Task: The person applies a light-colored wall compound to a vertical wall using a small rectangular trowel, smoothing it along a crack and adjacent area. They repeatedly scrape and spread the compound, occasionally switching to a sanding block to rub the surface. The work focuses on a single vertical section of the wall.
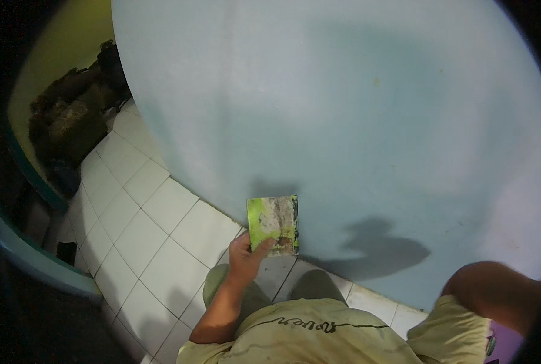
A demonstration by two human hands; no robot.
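My left hand (pixel 249 258) is closed on the lower left corner of a small rectangular board (pixel 279 221), its thumb laid over the front. The board is bright green, smeared with grey and brown residue that looks dried. It is held upright in front of my body, close to the pale blue wall (pixel 343 133), and throws a small shadow there. Whether it touches the wall I cannot tell. My right arm, bent at the elbow, reaches out to the right. Its hand lies beyond the edge of the picture.
White floor tiles (pixel 155 224) run along the wall's foot. Dark brown bulky items (pixel 76 121) stand at the far left by a yellow-green wall (pixel 64 36). A teal-edged low wall (pixel 46 255) curves at the left. Something purple (pixel 507 343) shows at lower right.
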